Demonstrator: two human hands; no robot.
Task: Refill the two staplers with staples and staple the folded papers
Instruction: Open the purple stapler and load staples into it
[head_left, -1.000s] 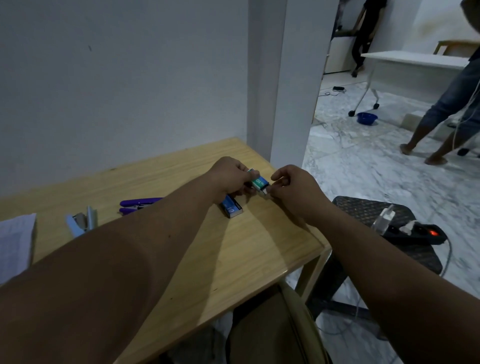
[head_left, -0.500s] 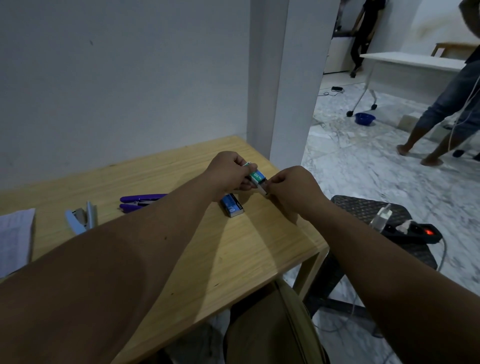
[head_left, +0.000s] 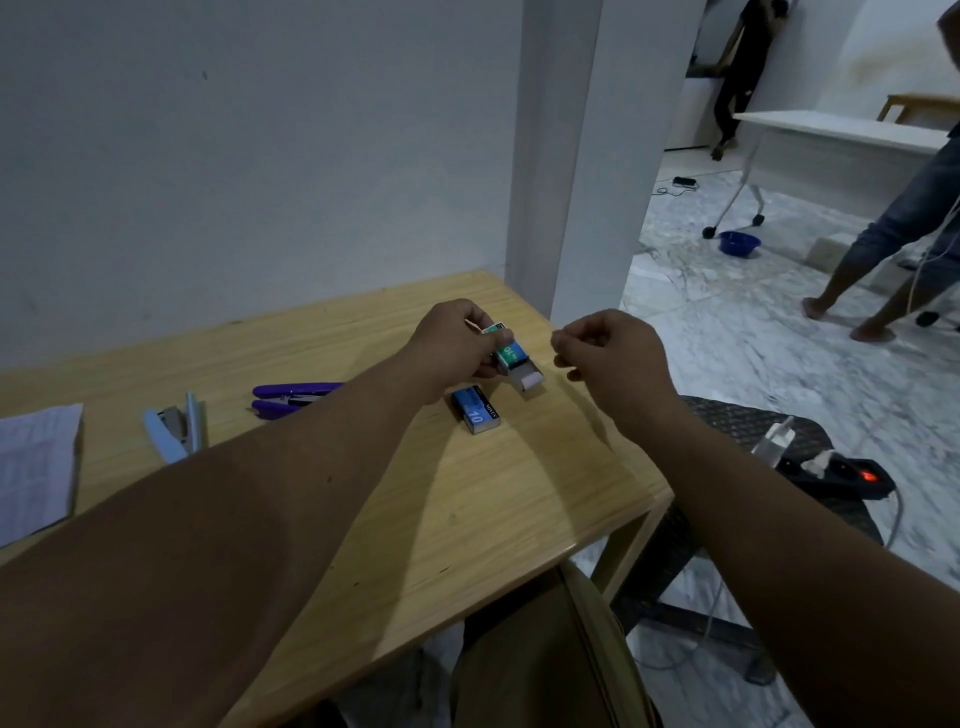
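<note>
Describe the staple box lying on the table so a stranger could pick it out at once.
Start at the wooden table against the grey wall. Near its right end, just below the left hand, lies a small blue staple box, flat and closed. The green staple box beside it is held in that hand with its tray slid out.

A plain grey wall (head_left: 234, 156) fills the upper left, met by a white pillar (head_left: 566, 156) at centre. Marbled floor (head_left: 779, 322) is seen at right, where a white table on castors (head_left: 841, 135) and a blue bowl (head_left: 738, 242) are placed. Dim light throughout.
</note>
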